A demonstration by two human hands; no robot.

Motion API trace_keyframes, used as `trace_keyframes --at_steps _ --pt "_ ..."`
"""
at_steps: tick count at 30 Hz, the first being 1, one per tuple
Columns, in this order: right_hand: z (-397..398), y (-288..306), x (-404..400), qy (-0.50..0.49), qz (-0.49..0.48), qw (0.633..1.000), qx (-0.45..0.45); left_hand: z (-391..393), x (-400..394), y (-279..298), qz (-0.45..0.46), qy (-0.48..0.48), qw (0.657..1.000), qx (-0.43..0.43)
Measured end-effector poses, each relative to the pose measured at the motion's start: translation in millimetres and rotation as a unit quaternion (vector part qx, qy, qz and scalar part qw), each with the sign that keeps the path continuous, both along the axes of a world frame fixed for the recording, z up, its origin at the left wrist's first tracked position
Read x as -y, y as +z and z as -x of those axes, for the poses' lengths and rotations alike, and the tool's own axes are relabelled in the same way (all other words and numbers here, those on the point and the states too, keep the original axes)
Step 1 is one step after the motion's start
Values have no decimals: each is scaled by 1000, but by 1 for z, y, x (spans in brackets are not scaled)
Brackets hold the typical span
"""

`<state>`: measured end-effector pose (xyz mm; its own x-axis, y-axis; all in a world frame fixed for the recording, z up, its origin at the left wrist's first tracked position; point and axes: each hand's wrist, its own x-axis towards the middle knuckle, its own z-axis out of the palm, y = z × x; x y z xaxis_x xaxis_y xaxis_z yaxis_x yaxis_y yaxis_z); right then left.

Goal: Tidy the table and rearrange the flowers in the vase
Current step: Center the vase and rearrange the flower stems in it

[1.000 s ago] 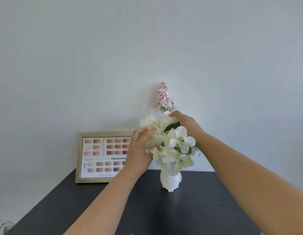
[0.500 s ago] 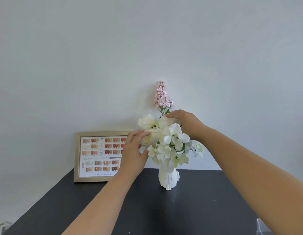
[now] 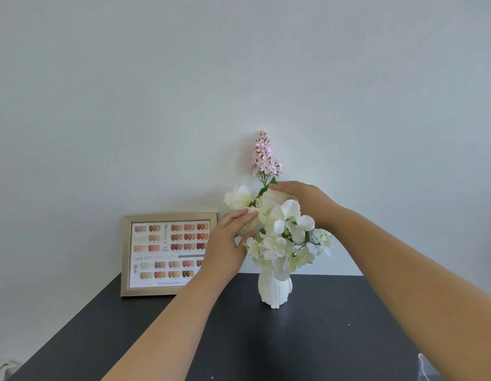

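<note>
Right now a white vase stands on a black table, close to the wall. White flowers fill it, and one tall pink flower sticks up at the back. Both hands are at the bunch. The left hand is on the left side, with its fingers loosely spread and touching the white petals. The right hand lies over the top of the bunch, just under the pink flower, with its fingers curved down on a white bloom. I cannot tell if either hand is pinching a stem. A picture frame leans on the wall to the left of the vase, with rows of little colored spots in it.
</note>
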<state>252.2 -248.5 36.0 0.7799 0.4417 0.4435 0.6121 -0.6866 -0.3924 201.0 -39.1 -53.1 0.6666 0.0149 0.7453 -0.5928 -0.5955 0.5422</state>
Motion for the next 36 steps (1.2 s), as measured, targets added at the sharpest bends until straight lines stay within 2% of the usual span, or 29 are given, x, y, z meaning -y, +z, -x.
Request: trace_keyframes --at_steps 1,3,5,6,8,11,14,19,23,27,33,36 --pt "5 1 4 -8 -28 1000 12 1 -3 -2 -11 2 1000 -6" --pt "24 2 13 9 -151 989 -5 4 -9 -8 -31 7 999 -9" --pt "48 0 20 76 -266 960 -50 7 -14 -13 -39 18 999 -5" --pt "62 -1 21 109 -284 951 -51 8 -15 -15 -43 24 999 -2" --pt "87 -7 16 166 -266 950 -7 10 -15 -17 -45 28 999 7" --pt "107 -18 1 190 -161 966 72 9 -12 -13 -43 19 999 15" --pt "107 -29 -9 138 -73 982 106 9 -11 -10 -38 16 999 1" --pt "94 -32 -4 42 -22 987 156 6 -14 -6 -29 21 999 -4" --pt "85 -20 6 36 -107 986 120 4 -12 -2 -25 22 999 -5" --pt "69 10 10 16 -176 984 1 0 3 8 -23 7 1000 2" --pt "45 39 -1 52 -165 983 -67 -11 14 22 -29 29 999 8" --pt "36 40 -8 62 -129 987 -78 -15 11 25 -28 35 999 -2"
